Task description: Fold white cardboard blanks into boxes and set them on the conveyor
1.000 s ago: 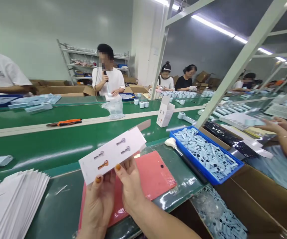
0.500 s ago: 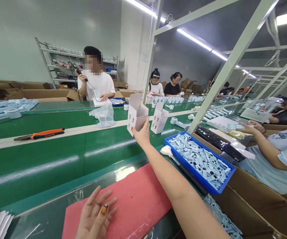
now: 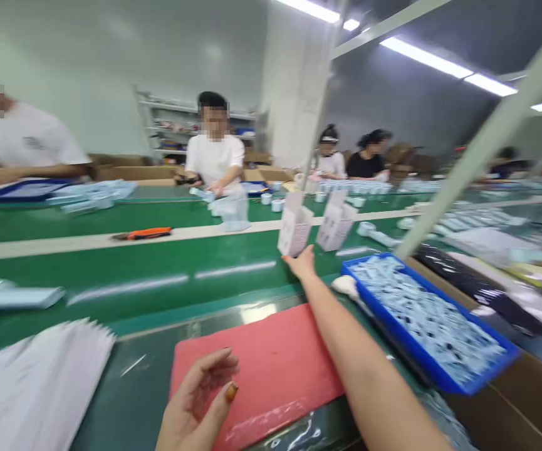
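My right hand (image 3: 303,262) is stretched out over the green conveyor belt (image 3: 158,263), at the foot of a small white folded box (image 3: 294,230) that stands on the belt. Its fingers are blurred, so I cannot tell whether they still grip the box. A second white box (image 3: 335,225) stands just to the right. My left hand (image 3: 200,401) hovers open and empty, fingers loosely curled, over the near-left corner of a pink mat (image 3: 275,357).
A blue tray (image 3: 395,335) of pale blue parts sits to the right. A stack of flat white cartons (image 3: 36,388) lies at the left. An orange-handled tool (image 3: 143,233) and a plastic bag (image 3: 233,210) lie on the belt. People (image 3: 214,156) work across it. A slanted frame post (image 3: 477,144) rises at right.
My hands folded the flat card into a box. The right hand then carried it out and down onto the belt beside the other box, while the left hand dropped open over the mat.
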`<state>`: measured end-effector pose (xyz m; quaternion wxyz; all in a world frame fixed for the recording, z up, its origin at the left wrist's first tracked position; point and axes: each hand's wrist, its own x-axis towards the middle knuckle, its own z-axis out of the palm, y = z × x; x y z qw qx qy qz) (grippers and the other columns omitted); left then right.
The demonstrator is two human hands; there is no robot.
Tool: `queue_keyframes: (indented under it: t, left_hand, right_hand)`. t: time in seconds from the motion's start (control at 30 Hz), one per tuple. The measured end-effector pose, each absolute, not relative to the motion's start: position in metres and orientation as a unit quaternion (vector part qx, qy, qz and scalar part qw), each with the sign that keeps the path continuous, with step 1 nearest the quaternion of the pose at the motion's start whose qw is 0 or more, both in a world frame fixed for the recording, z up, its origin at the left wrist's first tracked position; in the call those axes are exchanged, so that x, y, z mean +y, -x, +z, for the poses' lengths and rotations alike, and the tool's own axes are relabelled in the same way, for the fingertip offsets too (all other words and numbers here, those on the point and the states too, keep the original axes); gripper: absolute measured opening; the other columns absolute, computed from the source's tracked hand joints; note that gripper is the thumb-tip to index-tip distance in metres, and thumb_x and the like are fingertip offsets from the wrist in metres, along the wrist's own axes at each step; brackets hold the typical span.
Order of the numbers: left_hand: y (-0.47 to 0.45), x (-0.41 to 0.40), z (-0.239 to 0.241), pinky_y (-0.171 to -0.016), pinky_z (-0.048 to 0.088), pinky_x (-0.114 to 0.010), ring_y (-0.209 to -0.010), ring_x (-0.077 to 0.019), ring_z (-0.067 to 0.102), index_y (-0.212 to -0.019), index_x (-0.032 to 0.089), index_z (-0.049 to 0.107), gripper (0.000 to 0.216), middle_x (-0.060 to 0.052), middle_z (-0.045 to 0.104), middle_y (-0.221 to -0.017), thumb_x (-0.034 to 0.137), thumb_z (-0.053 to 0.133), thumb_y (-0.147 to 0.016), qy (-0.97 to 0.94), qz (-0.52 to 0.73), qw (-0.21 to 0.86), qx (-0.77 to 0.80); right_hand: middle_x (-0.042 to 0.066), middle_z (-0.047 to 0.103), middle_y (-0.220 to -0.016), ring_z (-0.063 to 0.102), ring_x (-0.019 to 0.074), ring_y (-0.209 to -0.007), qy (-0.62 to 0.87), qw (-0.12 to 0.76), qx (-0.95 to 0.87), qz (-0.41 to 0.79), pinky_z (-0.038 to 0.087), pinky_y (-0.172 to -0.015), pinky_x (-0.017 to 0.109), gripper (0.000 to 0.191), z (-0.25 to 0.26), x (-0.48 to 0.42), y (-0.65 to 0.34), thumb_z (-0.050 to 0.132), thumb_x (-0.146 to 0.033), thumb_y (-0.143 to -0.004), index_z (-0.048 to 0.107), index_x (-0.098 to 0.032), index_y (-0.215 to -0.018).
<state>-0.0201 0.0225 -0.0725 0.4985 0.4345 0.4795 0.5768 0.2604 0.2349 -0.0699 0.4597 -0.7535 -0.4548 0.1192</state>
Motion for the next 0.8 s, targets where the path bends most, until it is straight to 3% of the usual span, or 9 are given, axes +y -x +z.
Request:
queue_keyframes:
  t: [0.1,0.2,0.27,0.4,0.6,0.7,0.8]
  left_hand:
    - [0.076,0.011,-0.058,-0.113,0.046,-0.053,-0.113,-0.0389,0.066,-0.094,0.028,0.084,0.032,-0.014,0.076,-0.11,0.051,0.085,-0.072,-0.581,0.53,0.275,0.553]
    - [0.147,-0.003,-0.053,-0.124,0.029,-0.063,-0.138,-0.0472,0.05,-0.101,0.029,0.083,0.038,-0.015,0.072,-0.126,0.051,0.084,-0.07,-0.596,0.471,0.082,0.645]
    - [0.186,-0.013,-0.056,-0.126,0.021,-0.066,-0.147,-0.0507,0.038,-0.102,0.026,0.081,0.048,-0.018,0.068,-0.135,0.055,0.086,-0.064,-0.573,0.427,0.025,0.699]
    - [0.223,-0.026,-0.065,-0.122,0.028,-0.068,-0.141,-0.0509,0.046,-0.108,0.023,0.079,0.062,-0.019,0.066,-0.138,0.066,0.08,-0.063,-0.539,0.352,0.059,0.763]
    - [0.224,-0.036,-0.061,-0.118,0.037,-0.065,-0.136,-0.0472,0.055,-0.113,0.026,0.081,0.06,-0.016,0.068,-0.138,0.068,0.076,-0.069,-0.54,0.345,0.086,0.763]
    - [0.224,-0.043,-0.059,-0.116,0.043,-0.062,-0.127,-0.0454,0.062,-0.103,0.029,0.083,0.052,-0.014,0.074,-0.127,0.066,0.079,-0.067,-0.53,0.376,0.085,0.755]
    - [0.217,-0.052,-0.059,-0.112,0.05,-0.052,-0.112,-0.0392,0.071,-0.095,0.031,0.084,0.033,-0.01,0.08,-0.11,0.056,0.076,-0.076,-0.547,0.43,0.016,0.718]
  right_hand:
    - [0.041,0.045,-0.147,0.046,0.0473,-0.143,0.757,0.432,-0.465,0.156,0.039,-0.116,0.057,0.085,-0.068,0.211,-0.251,0.069,-0.045,-0.091,0.036,0.005,-0.152]
    - [0.039,0.046,-0.148,0.043,0.0447,-0.146,0.718,0.406,-0.531,0.195,0.035,-0.119,0.052,0.073,-0.077,0.199,-0.239,0.06,-0.04,-0.094,0.043,0.003,-0.15]
    - [0.032,0.049,-0.149,0.048,0.0429,-0.143,0.687,0.391,-0.575,0.212,0.035,-0.12,0.052,0.066,-0.084,0.189,-0.223,0.063,-0.035,-0.09,0.05,-0.004,-0.148]
    - [0.02,0.06,-0.142,0.057,0.0353,-0.137,0.592,0.347,-0.692,0.222,0.041,-0.12,0.05,0.049,-0.094,0.163,-0.179,0.064,-0.032,-0.087,0.066,-0.015,-0.133]
    - [0.014,0.07,-0.132,0.068,0.0295,-0.122,0.478,0.278,-0.783,0.286,0.052,-0.11,0.048,0.039,-0.095,0.127,-0.13,0.059,-0.028,-0.089,0.074,-0.018,-0.123]
    - [0.012,0.071,-0.132,0.067,0.0301,-0.124,0.431,0.275,-0.792,0.334,0.052,-0.109,0.051,0.037,-0.093,0.113,-0.118,0.061,-0.029,-0.089,0.074,-0.021,-0.123]
    - [0.012,0.073,-0.13,0.068,0.031,-0.122,0.411,0.307,-0.75,0.418,0.052,-0.109,0.054,0.036,-0.091,0.105,-0.106,0.067,-0.036,-0.089,0.075,-0.022,-0.121]
